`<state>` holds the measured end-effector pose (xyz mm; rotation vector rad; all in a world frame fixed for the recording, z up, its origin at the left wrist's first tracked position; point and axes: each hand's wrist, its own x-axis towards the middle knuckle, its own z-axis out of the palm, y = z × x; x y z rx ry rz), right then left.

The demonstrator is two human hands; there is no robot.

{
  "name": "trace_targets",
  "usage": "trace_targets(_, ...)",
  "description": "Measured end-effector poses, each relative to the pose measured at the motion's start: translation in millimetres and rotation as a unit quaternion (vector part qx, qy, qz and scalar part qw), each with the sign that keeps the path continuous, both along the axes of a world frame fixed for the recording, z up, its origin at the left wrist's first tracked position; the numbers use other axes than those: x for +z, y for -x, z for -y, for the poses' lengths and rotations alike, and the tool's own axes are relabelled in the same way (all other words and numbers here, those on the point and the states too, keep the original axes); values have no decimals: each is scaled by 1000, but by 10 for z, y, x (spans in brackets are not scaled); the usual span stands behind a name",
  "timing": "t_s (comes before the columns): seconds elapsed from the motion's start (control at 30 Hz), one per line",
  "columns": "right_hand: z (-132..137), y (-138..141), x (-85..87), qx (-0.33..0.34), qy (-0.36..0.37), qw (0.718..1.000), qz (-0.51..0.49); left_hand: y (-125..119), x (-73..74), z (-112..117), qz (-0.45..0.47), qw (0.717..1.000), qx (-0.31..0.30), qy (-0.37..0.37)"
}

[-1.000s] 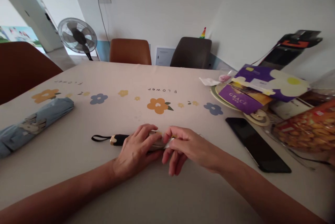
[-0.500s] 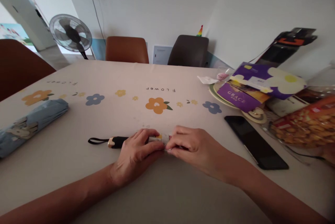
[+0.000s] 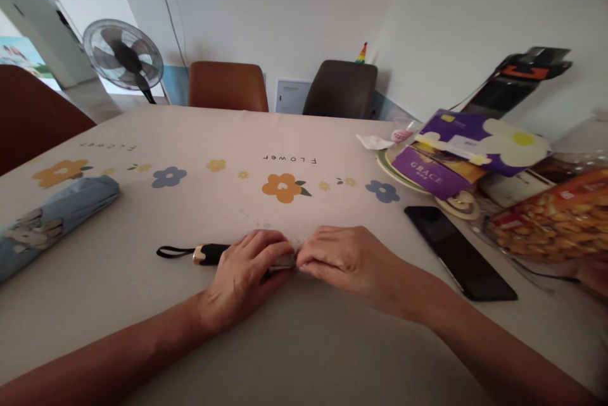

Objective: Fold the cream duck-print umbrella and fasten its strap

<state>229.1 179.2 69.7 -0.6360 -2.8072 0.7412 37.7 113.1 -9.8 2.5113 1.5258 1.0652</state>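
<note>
Folded umbrella (image 3: 211,254) at lower centre mostly hidden beneath both hands, left hand (image 3: 242,276) fingers curled over it, right hand (image 3: 339,260) fingertips pinching its covered end, palms down on table (image 3: 190,330).

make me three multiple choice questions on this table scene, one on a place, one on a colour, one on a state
1. Where does the phone lie?
A. to the right of the hands
B. beside the blue bundle
C. on a chair

2. What colour is the handle that sticks out past the left hand?
A. red with silver
B. black with a gold ring
C. plain white

3. How are the hands placed?
A. both lifted off the table
B. both down on the folded umbrella
C. one holds the phone

Answers:
1. A, it lies on the tablecloth past the right hand.
2. B, the black grip and gold band show beside the strap.
3. B, both hands cover it, fingertips meeting at the middle.
</note>
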Motion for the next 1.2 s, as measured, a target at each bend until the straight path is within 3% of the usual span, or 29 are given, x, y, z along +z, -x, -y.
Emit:
trace_targets(0.2,-20,-43,88,55,18,998,14,-1,27,9,-13,1000,4,5)
trace_targets(0.4,5,-77,104,46,-54,997,25,6,30,12,-19,1000,-6,-11)
trace_targets(0.63,-50,-10,-18,37,-141,989,-33,-1,51,5,-12,1000,-7,-4)
trace_targets(0.8,-102,18,-91,21,-88,994,-54,-2,46,-4,-10,1000,-20,-2)
trace_targets(1.0,-103,73,-193,-91,-3,992,-85,-1,10,-10,5,1000,-15,7)
trace_targets(1.2,-172,100,-315,-151,66,982,-92,-4,2,-13,1,1000,-17,-14)
